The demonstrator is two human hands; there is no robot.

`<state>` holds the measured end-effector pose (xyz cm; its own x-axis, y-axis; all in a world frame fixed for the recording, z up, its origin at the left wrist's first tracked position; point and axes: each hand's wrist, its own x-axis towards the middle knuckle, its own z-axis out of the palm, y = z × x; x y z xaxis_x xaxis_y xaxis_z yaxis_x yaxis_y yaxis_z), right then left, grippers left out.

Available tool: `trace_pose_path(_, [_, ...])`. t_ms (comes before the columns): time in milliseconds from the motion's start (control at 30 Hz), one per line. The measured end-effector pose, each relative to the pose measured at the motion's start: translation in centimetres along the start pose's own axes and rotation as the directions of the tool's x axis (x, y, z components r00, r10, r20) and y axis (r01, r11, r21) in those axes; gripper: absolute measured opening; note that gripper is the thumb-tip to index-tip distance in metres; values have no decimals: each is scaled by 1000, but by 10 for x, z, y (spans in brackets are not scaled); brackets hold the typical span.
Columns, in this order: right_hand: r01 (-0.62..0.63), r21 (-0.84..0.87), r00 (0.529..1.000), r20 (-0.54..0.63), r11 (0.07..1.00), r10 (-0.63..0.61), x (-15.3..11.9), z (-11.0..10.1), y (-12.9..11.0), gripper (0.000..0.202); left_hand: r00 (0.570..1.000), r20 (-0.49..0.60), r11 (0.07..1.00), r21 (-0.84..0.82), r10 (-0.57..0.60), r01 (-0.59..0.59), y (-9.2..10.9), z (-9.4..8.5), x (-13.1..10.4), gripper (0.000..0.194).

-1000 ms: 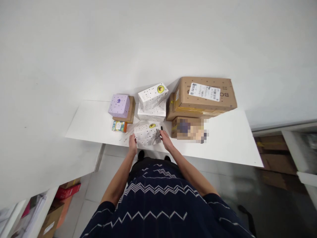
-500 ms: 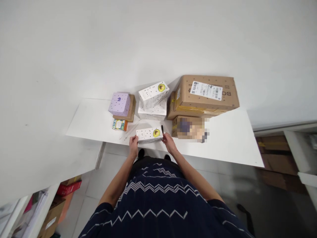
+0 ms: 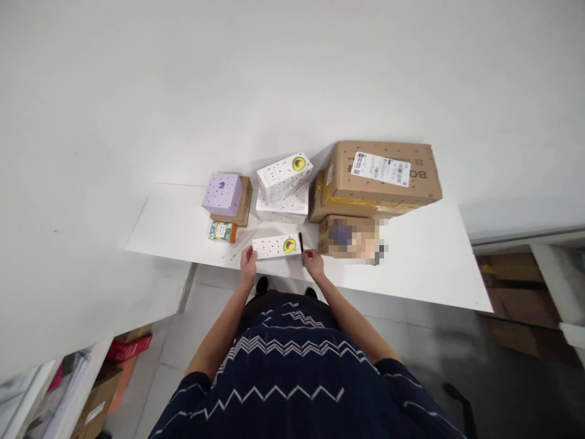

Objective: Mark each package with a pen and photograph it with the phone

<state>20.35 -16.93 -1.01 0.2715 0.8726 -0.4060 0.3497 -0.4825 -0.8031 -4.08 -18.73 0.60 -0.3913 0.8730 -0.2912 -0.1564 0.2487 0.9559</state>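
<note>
A white box with an avocado picture (image 3: 272, 247) lies at the front edge of the white table, avocado end to the right. My left hand (image 3: 248, 258) is closed on its left end, fingers at the corner. At the right end, my right hand (image 3: 313, 262) is closed round a thin black object (image 3: 301, 241) that stands up past the box's edge; its lower part is hidden by the fingers. Behind the box, another avocado box (image 3: 284, 174) rests tilted on a white dotted box (image 3: 284, 209).
Purple box (image 3: 222, 194) on a brown box (image 3: 245, 204), with a small orange and green box (image 3: 222, 231) in front, at left. Large labelled carton (image 3: 384, 174) at right, a smaller brown box (image 3: 324, 236) before it. White table (image 3: 425, 268) meets the wall behind.
The front box has tipped, so its front side no longer shows and it looks flatter. My right hand has shifted slightly right with the black object. The view has moved a little.
</note>
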Motion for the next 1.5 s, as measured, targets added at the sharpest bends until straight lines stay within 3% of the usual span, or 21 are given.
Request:
trace_pose_path(200, [-119, -238, 991, 26, 964, 129, 14, 2, -2, 15, 1000, -2, 999, 36, -7, 7, -1, 2, -2, 44])
trace_pose_path(300, [-131, -271, 987, 59, 954, 152, 19, 3, -7, 6, 1000, -16, 998, 58, -10, 11, 0, 3, -3, 44])
trace_pose_path(400, [-131, -256, 984, 87, 958, 158, 14, -1, -9, 15, 999, -34, 996, 86, -14, 17, 2, 4, -4, 44])
trace_pose_path(533, [-103, -142, 985, 123, 984, 121, -12, -17, -7, 14, 998, -56, 992, 125, 12, -5, 9, 6, -5, 42])
trace_pose_path(667, [-13, 54, 993, 121, 998, 6, -46, -41, -9, 14, 993, -95, 982, 182, 73, -55, 21, 10, -4, 40])
trace_pose_path(733, [34, 140, 997, 66, 990, -44, -58, -51, -19, 14, 988, -94, 968, 230, 121, -96, 29, 13, -2, 39])
trace_pose_path(833, [151, 368, 987, -11, 918, -158, -67, -56, -48, 16, 958, -6, 890, 372, 285, -263, 40, 21, 4, 36])
trace_pose_path(933, [256, 545, 950, 10, 798, -312, -65, -43, -82, 21, 903, 96, 770, 489, 419, -410, 45, 33, 8, 34])
trace_pose_path(1100, [364, 446, 881, 120, 818, -457, -47, 0, -114, 21, 891, 112, 713, 560, 440, -423, 41, 45, 9, 27])
trace_pose_path(1267, [481, 222, 858, 83, 848, -508, -29, 28, -109, 15, 912, 104, 733, 563, 396, -383, 36, 46, 8, 26])
trace_pose_path(1500, [518, 138, 846, 64, 844, -529, -25, 32, -99, 16, 931, 101, 771, 533, 351, -348, 36, 45, 6, 33])
